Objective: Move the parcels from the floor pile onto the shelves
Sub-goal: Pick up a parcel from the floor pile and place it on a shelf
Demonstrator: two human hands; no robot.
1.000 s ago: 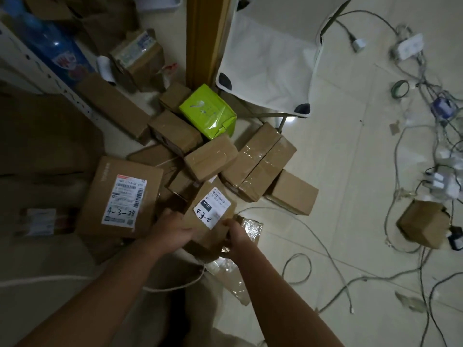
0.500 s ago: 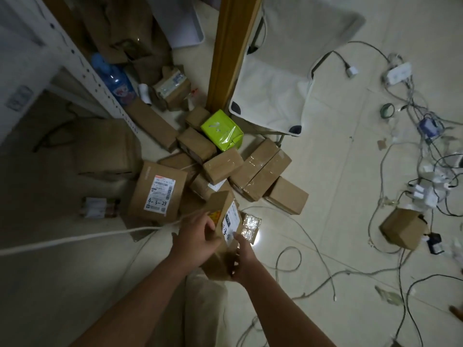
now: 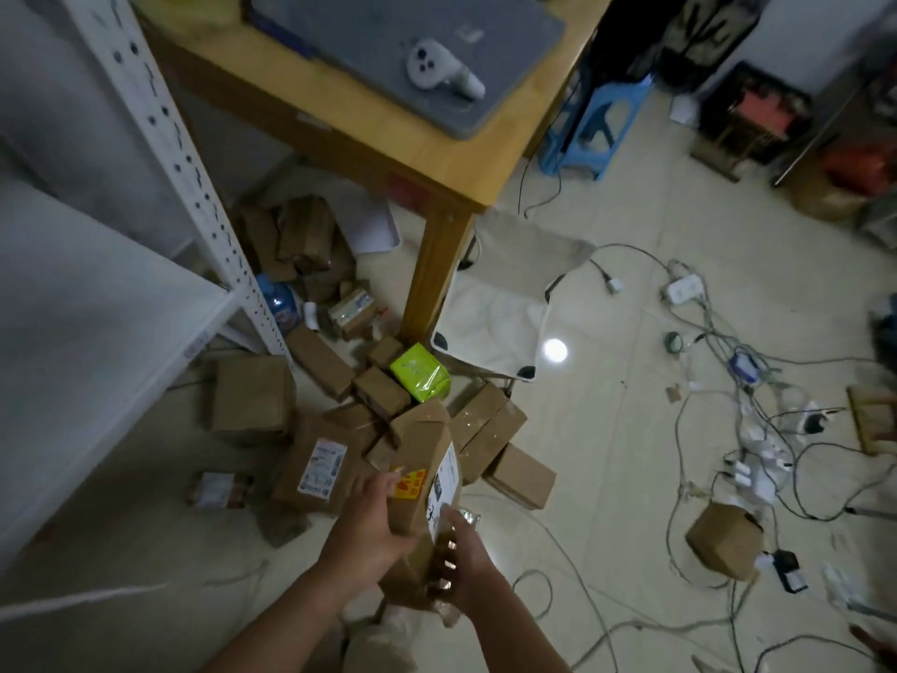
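A parcel (image 3: 421, 446), a brown cardboard box with a white label on its right face and a yellow and red sticker on its near face, is held clear of the floor in the near middle of the head view. It is tilted, with its long side pointing away. It is gripped from both sides. The left hand (image 3: 371, 524) is wrapped round its left edge, reaching up to the sticker. The right hand (image 3: 468, 568) is curled round its lower right edge, with the fingertips (image 3: 447, 545) pressed against the labelled side.

The floor pile (image 3: 383, 398) is seen just beyond the held parcel, spread over pale tiles at the foot of a wooden table leg (image 3: 437, 264). In the pile a green packet (image 3: 420, 378) is propped on brown boxes. A flat labelled box (image 3: 318, 466) is laid just left of the held parcel, and a bigger plain box (image 3: 252, 398) is set further left.

The white shelving unit (image 3: 182, 172) is seen at the left, with one shelf board (image 3: 97, 332) reaching toward the near left. On the table top, far off, a white controller (image 3: 437, 70) is laid on a grey flat case (image 3: 369, 36). A white fabric seat (image 3: 500, 308) is placed right of the table leg. Tangled cables (image 3: 728, 381) are strewn across the right of the floor, and a lone small box (image 3: 723, 539) is found among them.
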